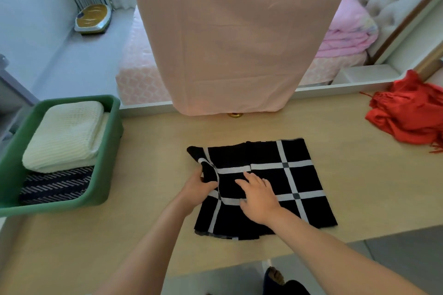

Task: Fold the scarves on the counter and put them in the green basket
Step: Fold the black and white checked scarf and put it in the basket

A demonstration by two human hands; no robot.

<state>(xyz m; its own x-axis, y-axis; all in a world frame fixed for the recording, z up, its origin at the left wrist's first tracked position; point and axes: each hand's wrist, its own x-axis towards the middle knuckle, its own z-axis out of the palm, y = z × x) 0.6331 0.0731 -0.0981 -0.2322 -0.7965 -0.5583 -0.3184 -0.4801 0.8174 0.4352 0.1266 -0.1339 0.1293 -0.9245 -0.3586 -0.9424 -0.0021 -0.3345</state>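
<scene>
The black woven scarf with white grid lines (275, 184) lies folded into a rough square in the middle of the pale wooden bench (143, 235), right in front of me. My left hand (196, 187) grips its left edge, the fingers (197, 176) curled round a lifted flap of cloth, which I judge is there to be turned over towards the centre. My right hand (257, 199) lies flat on the scarf just beside it, fingers (249, 178) spread and released, pressing the layers down so the stack does not slide or open while the edge comes across. The green plastic basket (107, 151) sits at the bench's left end, near enough to reach, and already holds a cream knitted scarf (64, 134) folded on top of a dark striped one (55, 184). A crumpled red fringed scarf (407, 115) waits at the far right, well apart, not yet folded. A pink cloth (235, 31) hangs over something behind the bench. I reckon the job is roughly halfway done: this fold needs finishing, then the red one remains.
</scene>
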